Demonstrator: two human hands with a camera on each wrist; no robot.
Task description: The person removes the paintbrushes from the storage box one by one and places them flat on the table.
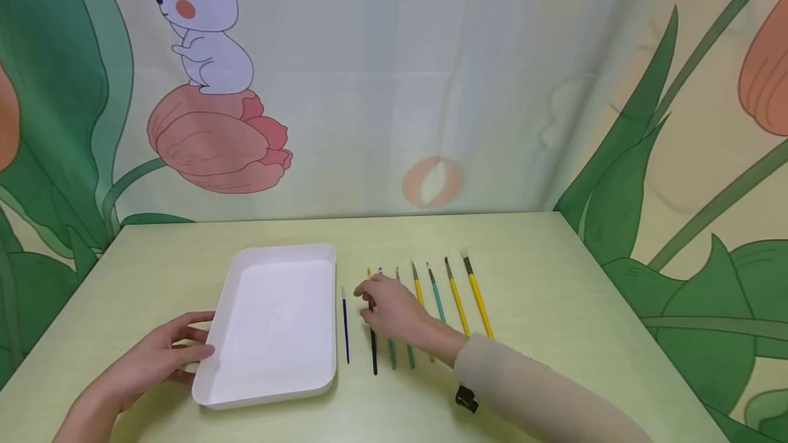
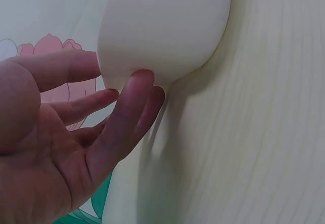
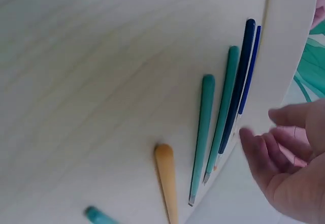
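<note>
My left hand (image 1: 150, 361) holds the left side of a white rectangular tray (image 1: 271, 395). In the left wrist view the fingertips (image 2: 139, 79) touch the tray's outer wall, and the thumb reaches its rim. My right hand (image 1: 394, 310) hovers over a row of paintbrushes right of the tray, fingers loosely bent and holding nothing. Closest to it are a navy-handled brush (image 3: 237, 89) and a thin blue brush (image 3: 250, 71). Two green-handled brushes (image 3: 201, 137) lie beside them, partly hidden by the hand in the head view.
Further right lie a yellow brush (image 1: 418, 290), a teal brush (image 1: 437, 296), another yellow brush (image 1: 458, 303) and a thicker yellow brush (image 1: 480, 299). All rest on the pale table (image 1: 554, 292). A printed curtain (image 1: 369, 87) hangs behind the table's far edge.
</note>
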